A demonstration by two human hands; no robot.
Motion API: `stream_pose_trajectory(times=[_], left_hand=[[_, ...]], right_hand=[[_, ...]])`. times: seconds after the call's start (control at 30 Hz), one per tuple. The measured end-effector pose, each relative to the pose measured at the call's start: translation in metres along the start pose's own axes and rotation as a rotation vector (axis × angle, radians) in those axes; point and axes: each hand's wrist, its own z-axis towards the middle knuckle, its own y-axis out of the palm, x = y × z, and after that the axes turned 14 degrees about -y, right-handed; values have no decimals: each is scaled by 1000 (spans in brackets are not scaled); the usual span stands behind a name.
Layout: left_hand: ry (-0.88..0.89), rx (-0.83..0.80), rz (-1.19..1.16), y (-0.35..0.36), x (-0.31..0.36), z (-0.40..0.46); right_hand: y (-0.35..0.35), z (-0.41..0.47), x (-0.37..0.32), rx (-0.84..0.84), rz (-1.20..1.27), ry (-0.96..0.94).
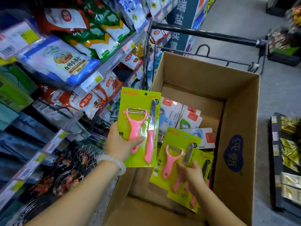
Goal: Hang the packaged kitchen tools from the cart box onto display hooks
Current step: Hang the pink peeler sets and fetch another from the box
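My left hand (121,143) grips a lime-green card pack (130,101) with a pink peeler and pink-handled knife, held upright over the box's left wall. My right hand (191,174) is closed on a stack of similar green peeler-and-knife packs (175,137), tilted, low inside the cardboard box (236,121). More packaged tools on white cards (187,115) lie deeper in the box. No display hooks can be made out.
The box sits in a wire shopping cart with a black handle bar (203,34). Store shelves (65,66) full of bagged foods run along the left. Wire items (68,168) fill a low shelf. A dark low display (286,160) with packets stands on the floor at right.
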Motion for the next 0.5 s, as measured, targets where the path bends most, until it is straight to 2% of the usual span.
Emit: stream_pose_trajectory(times=[0.23, 0.5], left_hand=[[15, 95, -128, -7, 4, -13], [70, 206, -259, -73, 3, -51]], right_hand=[[-46, 19, -120, -188, 161, -345], [5, -38, -181, -409, 242, -596]])
